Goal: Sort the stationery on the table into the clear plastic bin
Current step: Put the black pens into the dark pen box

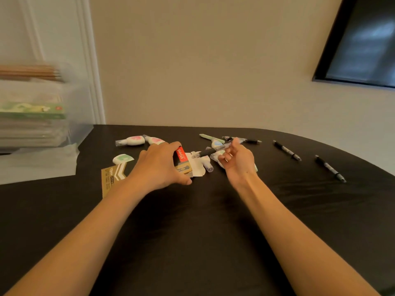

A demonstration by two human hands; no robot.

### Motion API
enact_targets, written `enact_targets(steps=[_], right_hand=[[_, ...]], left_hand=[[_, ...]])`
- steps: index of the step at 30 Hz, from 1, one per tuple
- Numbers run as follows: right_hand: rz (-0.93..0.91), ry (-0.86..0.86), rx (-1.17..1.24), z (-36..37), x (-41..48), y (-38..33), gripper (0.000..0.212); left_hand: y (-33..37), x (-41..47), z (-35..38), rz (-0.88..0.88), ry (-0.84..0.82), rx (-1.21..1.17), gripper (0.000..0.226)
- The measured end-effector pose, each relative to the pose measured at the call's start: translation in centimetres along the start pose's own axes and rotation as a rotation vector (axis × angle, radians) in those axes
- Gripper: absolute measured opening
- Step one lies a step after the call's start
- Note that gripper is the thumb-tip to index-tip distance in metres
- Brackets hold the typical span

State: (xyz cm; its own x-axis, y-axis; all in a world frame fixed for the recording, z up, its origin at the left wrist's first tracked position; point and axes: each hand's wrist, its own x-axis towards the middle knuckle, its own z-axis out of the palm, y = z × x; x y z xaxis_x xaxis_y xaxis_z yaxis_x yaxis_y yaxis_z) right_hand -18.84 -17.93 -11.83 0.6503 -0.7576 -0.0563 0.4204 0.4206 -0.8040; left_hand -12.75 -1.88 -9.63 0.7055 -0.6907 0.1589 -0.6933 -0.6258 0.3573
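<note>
Head view, standing behind the arms: the sorting looks partly done. The clear plastic bin (70,116) at ten o'clock already holds blurred flat packets, but plenty still lies on the black, cloth-smooth desk (192,221).

The left hand (162,165) curls round the open end of a kraft-brown cardboard pen box (111,180). The right hand (237,161), palm up, pinches a slim clear-barrelled pen with a black grip (213,150) beside the box mouth.

Glossy, rounded white correction-tape dispensers (133,141) wait at eleven o'clock. Two black pens (286,150) lie at two o'clock, well apart from the bin.
</note>
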Motion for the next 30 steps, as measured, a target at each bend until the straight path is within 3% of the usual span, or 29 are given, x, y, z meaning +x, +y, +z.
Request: enact_targets(steps=[6,11,19,30], right_hand=[[0.024,-0.116,-0.038,-0.3,-0.5,0.5,0.024],[0.046,-0.272,-0.231,-0.1,-1.3,0.8,0.019],[0.017,-0.341,-0.291,-0.8,-1.7,-0.3,0.016],[-0.067,-0.157,-0.218,-0.7,-1.8,-0.9,0.014]], left_hand=[[0.1,0.0,0.0,0.003,0.021,-0.010,0.094],[0.0,0.0,0.1,-0.016,0.042,0.009,0.092],[-0.4,0.1,0.1,-0.055,0.126,0.007,0.088],[-0.3,-0.2,0.5,-0.019,0.104,-0.015,0.091]])
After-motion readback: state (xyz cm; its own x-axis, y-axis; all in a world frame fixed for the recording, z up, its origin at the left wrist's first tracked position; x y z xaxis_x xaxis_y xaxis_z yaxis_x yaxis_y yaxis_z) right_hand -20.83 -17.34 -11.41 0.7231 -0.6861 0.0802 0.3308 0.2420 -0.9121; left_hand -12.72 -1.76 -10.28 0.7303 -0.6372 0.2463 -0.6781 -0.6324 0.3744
